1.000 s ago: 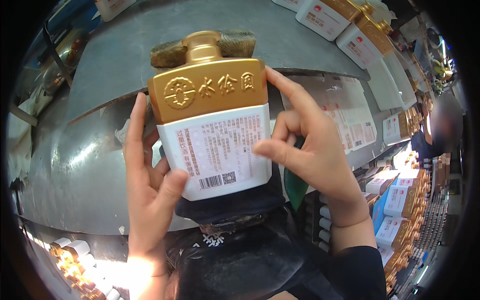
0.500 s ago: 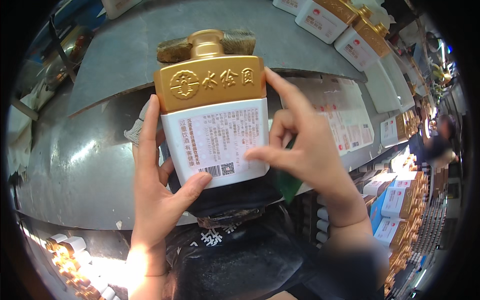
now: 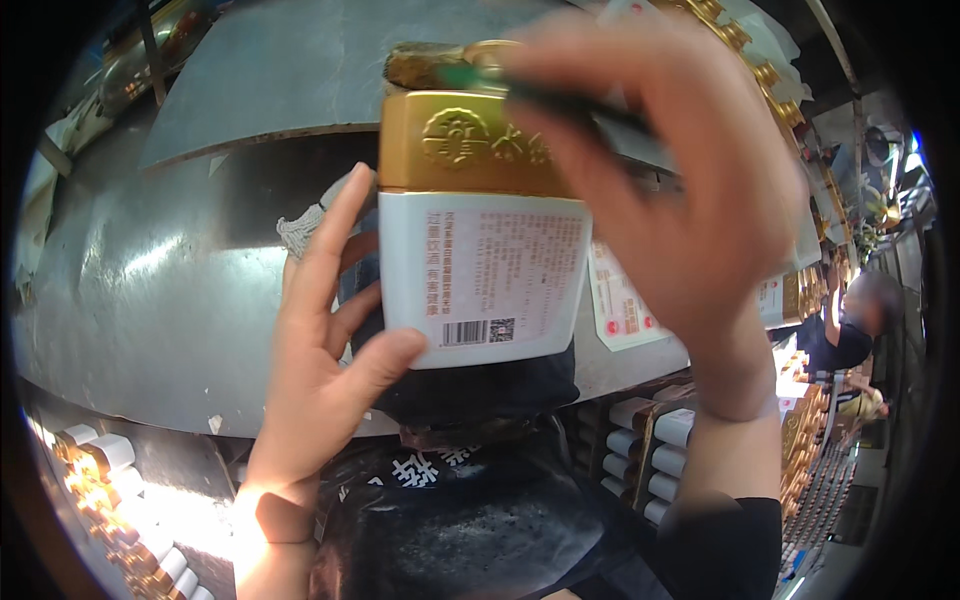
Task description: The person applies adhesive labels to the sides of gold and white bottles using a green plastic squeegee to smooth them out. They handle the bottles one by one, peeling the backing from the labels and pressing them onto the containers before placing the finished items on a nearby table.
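Observation:
A flat bottle (image 3: pixel 560 235) with a white body and gold shoulder stands tilted toward me on a dark padded support (image 3: pixel 480 390). A printed label (image 3: pixel 505 270) covers its white front. My left hand (image 3: pixel 325 330) grips the bottle's left side, thumb at the lower corner and fingers along the side. My right hand (image 3: pixel 680 170), smeared by motion, is raised in front of the bottle's upper right. Its fingers are closed on a thin dark green tool (image 3: pixel 465 76), whose kind I cannot make out. The hand hides much of the bottle's neck and right shoulder.
Behind the bottle lies a wooden block (image 3: pixel 408 66) on the grey metal table (image 3: pixel 130 300). A label sheet (image 3: pixel 615 305) lies to the right. Several gold-and-white bottles (image 3: pixel 110 450) are stacked low on the left, more on the right. A co-worker (image 3: pixel 850 320) is at the far right.
My right hand has left the bottle's right side and risen across its top with the green tool. In the picture, the bottle and my left hand sit farther right.

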`<state>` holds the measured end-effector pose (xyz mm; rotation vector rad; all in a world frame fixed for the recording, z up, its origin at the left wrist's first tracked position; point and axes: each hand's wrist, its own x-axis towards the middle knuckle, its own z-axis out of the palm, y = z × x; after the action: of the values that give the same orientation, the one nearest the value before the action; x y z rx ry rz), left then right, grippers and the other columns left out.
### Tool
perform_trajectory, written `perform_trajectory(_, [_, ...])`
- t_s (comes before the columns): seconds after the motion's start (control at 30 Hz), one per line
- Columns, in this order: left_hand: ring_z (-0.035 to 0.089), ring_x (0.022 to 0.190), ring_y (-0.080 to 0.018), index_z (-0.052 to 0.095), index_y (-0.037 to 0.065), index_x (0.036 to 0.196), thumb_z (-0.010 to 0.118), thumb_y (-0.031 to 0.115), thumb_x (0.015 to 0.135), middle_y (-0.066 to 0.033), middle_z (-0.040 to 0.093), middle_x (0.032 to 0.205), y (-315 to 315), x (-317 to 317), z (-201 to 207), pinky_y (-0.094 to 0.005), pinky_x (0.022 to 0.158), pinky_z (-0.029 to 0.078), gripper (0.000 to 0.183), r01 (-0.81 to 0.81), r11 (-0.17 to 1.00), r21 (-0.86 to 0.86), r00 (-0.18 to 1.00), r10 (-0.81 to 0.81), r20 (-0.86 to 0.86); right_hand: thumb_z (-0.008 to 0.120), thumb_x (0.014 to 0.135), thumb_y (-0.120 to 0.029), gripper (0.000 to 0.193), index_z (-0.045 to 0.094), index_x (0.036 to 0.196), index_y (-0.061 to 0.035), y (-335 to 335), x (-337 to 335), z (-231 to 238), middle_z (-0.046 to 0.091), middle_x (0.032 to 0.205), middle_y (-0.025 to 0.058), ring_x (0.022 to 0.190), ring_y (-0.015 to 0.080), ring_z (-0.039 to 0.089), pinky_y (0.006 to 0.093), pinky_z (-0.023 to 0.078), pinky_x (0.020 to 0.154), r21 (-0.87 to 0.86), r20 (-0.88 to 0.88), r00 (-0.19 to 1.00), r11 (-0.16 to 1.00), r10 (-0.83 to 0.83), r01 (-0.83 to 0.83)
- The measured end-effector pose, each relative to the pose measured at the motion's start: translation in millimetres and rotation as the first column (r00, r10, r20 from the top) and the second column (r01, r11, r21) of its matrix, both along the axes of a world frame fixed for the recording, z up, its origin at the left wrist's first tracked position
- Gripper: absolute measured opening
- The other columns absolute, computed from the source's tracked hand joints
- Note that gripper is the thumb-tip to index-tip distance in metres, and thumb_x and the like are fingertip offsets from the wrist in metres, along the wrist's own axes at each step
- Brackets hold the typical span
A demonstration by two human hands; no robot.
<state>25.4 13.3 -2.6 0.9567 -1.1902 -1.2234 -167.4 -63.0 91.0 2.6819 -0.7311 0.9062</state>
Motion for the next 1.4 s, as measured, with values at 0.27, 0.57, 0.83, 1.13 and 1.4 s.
perform_trajectory(0.27, [0.052, 0.122, -0.0229, 0.044, 0.0, 0.142, 0.048, 0.033, 0.101, -0.0137, 0.047, 0.143, 6.9, 18.3, -7.2, -0.0394, 0.102, 0.044, 0.052, -0.181, 0.983, 0.011, 0.981, 0.18, 0.078, 0.07, 0.079, -0.01, 0.011, 0.068, 0.085, -0.0016, 11.0, 6.3, -20.8, 0.066, 0.078, 0.0082, 0.068, 0.0185, 0.064, 0.0272, 0.051, 0.06, 0.141, 0.133, 0.99, 0.988, 0.042, -0.061])
perform_trajectory(0.57, [0.052, 0.122, -0.0246, 0.046, -0.004, 0.138, 0.044, 0.027, 0.102, -0.0158, 0.05, 0.138, 9.0, 7.5, -3.4, -0.0396, 0.104, 0.043, 0.048, -0.239, 0.969, 0.056, 0.967, 0.232, 0.101, 0.069, 0.076, -0.01, 0.01, 0.067, 0.084, -0.0037, 8.3, -21.6, -15.9, 0.066, 0.081, 0.0056, 0.07, 0.0195, 0.065, 0.0306, 0.053, 0.061, -0.035, 0.096, 0.989, 0.993, 0.112, -0.109])
perform_trajectory(0.83, [0.053, 0.122, -0.025, 0.046, -0.006, 0.137, 0.043, 0.022, 0.102, -0.0176, 0.053, 0.134, 4.5, 0.5, -6.1, -0.0392, 0.105, 0.042, 0.045, -0.199, 0.978, 0.067, 0.975, 0.191, 0.111, 0.07, 0.076, -0.001, 0.023, 0.066, 0.098, -0.0037, 75.7, -67.4, -28.8, 0.069, 0.087, 0.0066, 0.073, 0.0177, 0.064, 0.0284, 0.051, 0.069, 0.326, -0.048, 0.96, 0.913, 0.274, -0.245])
perform_trajectory(1.13, [0.054, 0.121, -0.0264, 0.045, -0.009, 0.136, 0.041, 0.023, 0.103, -0.0185, 0.051, 0.136, 7.2, 2.9, -7.2, -0.0394, 0.106, 0.042, 0.045, -0.292, 0.953, 0.081, 0.953, 0.297, -0.058, 0.06, 0.066, -0.017, 0.017, 0.06, 0.076, -0.0022, 68.6, 17.8, -55.4, 0.052, 0.068, 0.0036, 0.057, 0.0157, 0.05, 0.0283, 0.04, 0.052, 0.043, 0.14, 0.93, 0.936, 0.34, -0.349])
perform_trajectory(1.4, [0.053, 0.122, -0.0266, 0.046, -0.008, 0.136, 0.043, 0.024, 0.102, -0.0186, 0.05, 0.138, 11.5, 19.5, -21.6, -0.0382, 0.108, 0.039, 0.046, -0.221, 0.975, 0.021, 0.975, 0.221, 0.01, 0.069, 0.075, -0.006, 0.028, 0.07, 0.103, -0.004, 68.7, -28.1, -16.4, 0.068, 0.09, 0.0109, 0.078, 0.0169, 0.066, 0.0241, 0.053, 0.06, 0.489, -0.201, 0.905, 0.839, 0.376, -0.24])
